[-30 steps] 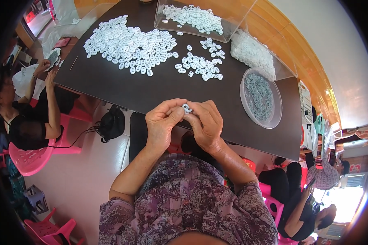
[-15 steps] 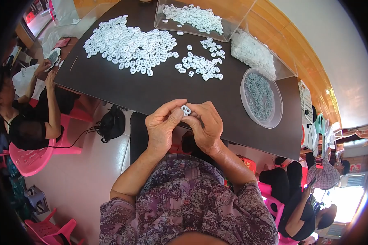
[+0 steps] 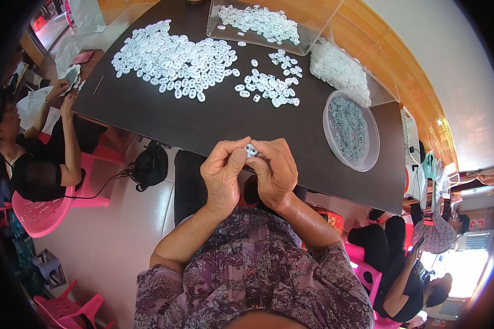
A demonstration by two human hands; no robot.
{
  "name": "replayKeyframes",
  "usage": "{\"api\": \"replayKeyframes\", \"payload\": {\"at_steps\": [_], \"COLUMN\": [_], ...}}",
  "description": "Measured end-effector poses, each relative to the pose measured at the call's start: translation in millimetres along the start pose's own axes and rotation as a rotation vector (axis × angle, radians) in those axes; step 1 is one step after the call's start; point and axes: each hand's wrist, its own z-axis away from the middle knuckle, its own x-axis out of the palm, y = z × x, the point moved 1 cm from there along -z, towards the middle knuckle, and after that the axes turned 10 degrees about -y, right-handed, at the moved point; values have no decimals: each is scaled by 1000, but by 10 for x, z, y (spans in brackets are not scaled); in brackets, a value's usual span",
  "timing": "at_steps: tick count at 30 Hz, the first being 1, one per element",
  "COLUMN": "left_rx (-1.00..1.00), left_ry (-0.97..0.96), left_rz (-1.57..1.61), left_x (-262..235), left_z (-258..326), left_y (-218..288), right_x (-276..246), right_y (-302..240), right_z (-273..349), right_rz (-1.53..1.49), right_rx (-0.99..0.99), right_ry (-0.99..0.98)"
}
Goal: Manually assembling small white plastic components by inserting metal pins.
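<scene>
Just above the near edge of the dark table, my left hand (image 3: 223, 176) and my right hand (image 3: 276, 173) meet over a small white plastic piece with dark holes (image 3: 251, 150). Thumb and fingers of each hand pinch it from either side. Beyond them lies a small group of similar white oval pieces (image 3: 271, 88). A much larger heap of the oval pieces (image 3: 175, 63) spreads to the far left. At the right, a round clear tub (image 3: 374, 143) holds many small greyish translucent parts (image 3: 347, 129).
A clear box (image 3: 252, 45) with white pieces stands at the back, beside a clear bag of white pieces (image 3: 340, 71). One person (image 3: 44, 159) sits at the left and another (image 3: 406, 285) at the lower right. Pink chairs (image 3: 44, 211) and a black bag (image 3: 150, 166) stand left of me.
My left hand has shifted slightly right, closer to my right hand. The small white piece has turned a little between my fingers. The heaps and containers look the same.
</scene>
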Motion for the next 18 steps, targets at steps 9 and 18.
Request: {"api": "replayKeyframes", "payload": {"at_steps": [9,18], "left_rx": [-7,27], "left_ry": [22,10], "left_rz": [-46,-82], "left_x": [-35,-11], "left_z": [18,33], "left_y": [6,102], "right_x": [23,22], "right_y": [14,-64], "right_z": [22,38], "right_rz": [-27,-132], "right_rx": [13,100], "right_ry": [-41,-31]}}
